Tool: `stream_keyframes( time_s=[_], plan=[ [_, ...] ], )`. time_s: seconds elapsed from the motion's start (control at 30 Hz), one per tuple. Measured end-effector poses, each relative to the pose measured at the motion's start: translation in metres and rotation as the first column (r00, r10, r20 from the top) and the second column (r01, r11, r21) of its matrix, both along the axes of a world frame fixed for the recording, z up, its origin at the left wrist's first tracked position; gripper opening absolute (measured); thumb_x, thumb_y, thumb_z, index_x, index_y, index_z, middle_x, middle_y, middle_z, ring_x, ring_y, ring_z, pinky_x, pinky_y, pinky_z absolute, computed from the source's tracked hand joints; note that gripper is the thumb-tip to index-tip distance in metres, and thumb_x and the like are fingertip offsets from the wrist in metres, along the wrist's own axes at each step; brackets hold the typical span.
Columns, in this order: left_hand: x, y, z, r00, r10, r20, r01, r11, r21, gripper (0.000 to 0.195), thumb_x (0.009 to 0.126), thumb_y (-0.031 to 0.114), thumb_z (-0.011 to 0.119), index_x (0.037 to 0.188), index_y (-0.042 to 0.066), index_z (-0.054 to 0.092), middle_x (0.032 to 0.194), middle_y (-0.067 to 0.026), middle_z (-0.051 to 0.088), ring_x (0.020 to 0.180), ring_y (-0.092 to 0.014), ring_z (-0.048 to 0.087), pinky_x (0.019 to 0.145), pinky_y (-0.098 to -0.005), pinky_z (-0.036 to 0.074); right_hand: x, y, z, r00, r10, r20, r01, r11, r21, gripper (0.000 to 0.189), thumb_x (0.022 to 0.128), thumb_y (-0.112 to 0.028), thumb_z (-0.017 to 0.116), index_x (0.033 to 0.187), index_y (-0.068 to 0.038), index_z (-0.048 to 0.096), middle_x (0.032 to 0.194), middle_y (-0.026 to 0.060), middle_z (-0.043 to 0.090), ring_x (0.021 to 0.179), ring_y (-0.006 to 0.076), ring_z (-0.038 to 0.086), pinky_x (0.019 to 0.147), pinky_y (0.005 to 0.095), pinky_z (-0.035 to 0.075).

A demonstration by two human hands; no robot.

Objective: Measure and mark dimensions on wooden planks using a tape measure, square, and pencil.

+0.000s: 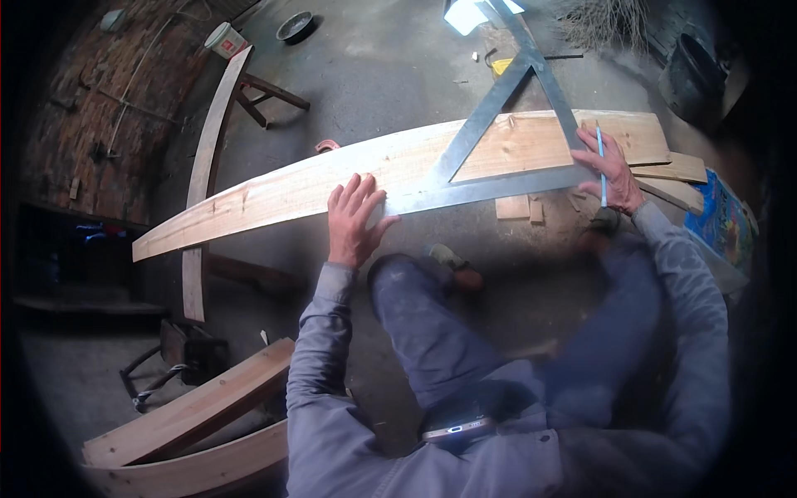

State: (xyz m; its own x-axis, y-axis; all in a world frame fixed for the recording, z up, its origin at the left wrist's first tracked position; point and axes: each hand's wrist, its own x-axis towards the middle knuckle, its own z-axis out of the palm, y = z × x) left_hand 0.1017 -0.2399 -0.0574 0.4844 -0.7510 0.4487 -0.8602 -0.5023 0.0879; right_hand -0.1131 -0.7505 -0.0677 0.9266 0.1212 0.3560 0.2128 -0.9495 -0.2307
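A long pale wooden board [373,155] lies across the view in front of me, with a large metal try square [485,188] with a diagonal brace on it. One arm of the square runs along the board's near edge. The other arm crosses the board and reaches past its far edge. My left hand [356,218] rests spread on the board, its thumb at the left end of the square. At the square's right corner, my right hand [609,165] presses with its fingers. A light-blue pencil [601,163] is held in that hand, sticking up between the fingers.
A narrow plank [218,131] on a wooden trestle [271,96] passes under the board's left end. More boards [193,398] lie at lower left. Offcuts [672,187] and a blue printed sack [716,211] are at right. A bucket [225,41] and a round pan [295,27] stand behind.
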Motion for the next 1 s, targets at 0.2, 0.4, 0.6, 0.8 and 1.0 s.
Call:
stream_keyframes(
  time_s=[0.2,0.4,0.6,0.8,1.0],
  plan=[
    [-0.003,-0.003,-0.003,0.999,0.039,0.02,-0.038,0.998,-0.049,0.062,0.079,0.041,0.085,0.129,0.01,0.065,0.141,-0.0098,0.064,0.137,-0.03,0.055,0.113,-0.0509,0.038,0.0,0.003,0.0,1.0,-0.012,0.009,0.012,1.0,0.002,0.071,0.081,-0.059,0.077,0.136,-0.016,0.064,0.157,0.0143,0.049,0.145,0.0406,0.038,0.119,0.0531,0.031],
    [-0.021,-0.031,0.021,0.991,0.054,-0.119,-0.059,0.998,-0.035,0.086,0.077,0.044,0.086,0.146,0.006,0.051,0.149,-0.0176,0.052,0.142,-0.037,0.045,0.117,-0.052,0.032,-0.001,0.004,0.001,1.0,-0.014,0.025,0.013,1.0,0.026,0.072,0.08,-0.059,0.078,0.135,-0.015,0.064,0.157,0.0143,0.049,0.144,0.0395,0.041,0.118,0.0532,0.031],
    [-0.056,-0.169,0.008,0.946,-0.26,-0.192,0.277,0.958,0.068,0.107,0.078,0.06,0.079,0.153,-0.003,0.037,0.158,-0.0272,0.037,0.15,-0.046,0.029,0.123,-0.0582,0.022,-0.003,0.002,-0.003,0.999,-0.031,0.039,0.029,0.999,0.042,0.069,0.08,-0.06,0.079,0.134,-0.019,0.065,0.156,0.0121,0.05,0.144,0.0382,0.041,0.116,0.0538,0.033],
    [-0.048,-0.257,0.005,0.969,-0.214,-0.124,0.235,0.954,0.186,0.118,0.067,0.07,0.081,0.149,-0.004,0.038,0.159,-0.0316,0.033,0.151,-0.05,0.025,0.123,-0.0617,0.016,-0.002,0.002,-0.004,0.997,-0.035,0.073,0.032,0.999,0.04,0.069,0.082,-0.06,0.077,0.136,-0.018,0.064,0.154,0.0121,0.053,0.141,0.0377,0.044,0.114,0.0554,0.035],
    [-0.049,-0.259,0.012,0.964,-0.226,-0.138,0.252,0.942,0.222,0.108,0.068,0.056,0.083,0.149,0.0,0.038,0.156,-0.0306,0.034,0.15,-0.051,0.025,0.122,-0.0615,0.019,0.004,-0.02,0.025,0.991,-0.122,-0.048,0.123,0.744,0.657,0.056,0.102,-0.05,0.056,0.143,-0.012,0.057,0.127,0.0195,0.066,0.112,0.0338,0.064,0.1,0.0425,0.051]
  ],
)
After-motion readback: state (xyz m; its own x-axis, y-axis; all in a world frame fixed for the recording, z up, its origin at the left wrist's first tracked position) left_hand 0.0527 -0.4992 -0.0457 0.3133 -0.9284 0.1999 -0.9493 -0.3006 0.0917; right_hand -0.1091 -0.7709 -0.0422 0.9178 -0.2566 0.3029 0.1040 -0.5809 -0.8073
